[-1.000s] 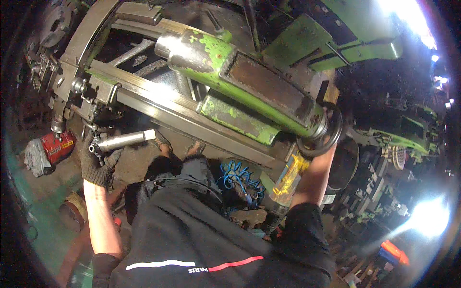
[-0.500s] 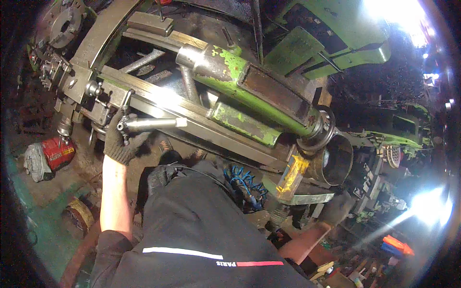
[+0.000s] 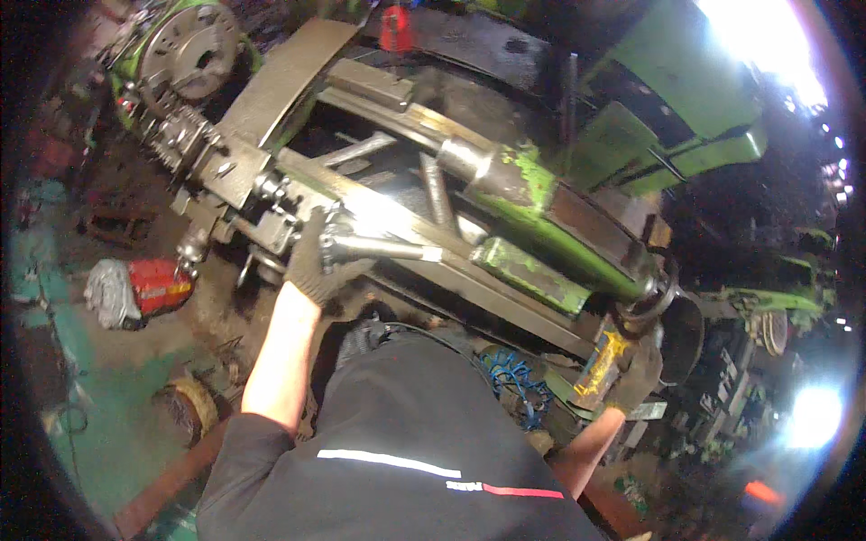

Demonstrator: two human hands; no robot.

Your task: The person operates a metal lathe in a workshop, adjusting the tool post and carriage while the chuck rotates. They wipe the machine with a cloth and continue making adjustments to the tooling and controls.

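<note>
My left hand (image 3: 317, 261), in a dark work glove, grips a shiny steel bar (image 3: 388, 247) that juts to the right beside the carriage (image 3: 239, 171) of a big green lathe. The lathe's green tailstock (image 3: 541, 212) runs along the bed toward a dark handwheel (image 3: 651, 293). My right hand (image 3: 636, 374), also gloved, hangs just below that handwheel. It is dim and partly hidden, so what it holds does not show. My black jacket (image 3: 406, 460) fills the lower middle.
A round chuck (image 3: 188, 45) sits at the upper left end of the lathe. On the dirty floor lie a red can (image 3: 161, 284), a white rag (image 3: 108, 293) and a blue coiled cable (image 3: 514, 383). More green machines stand at right under bright lamps.
My left hand has carried the steel bar up and to the right, closer to the lathe carriage. My right hand has dropped from the handwheel to just under it.
</note>
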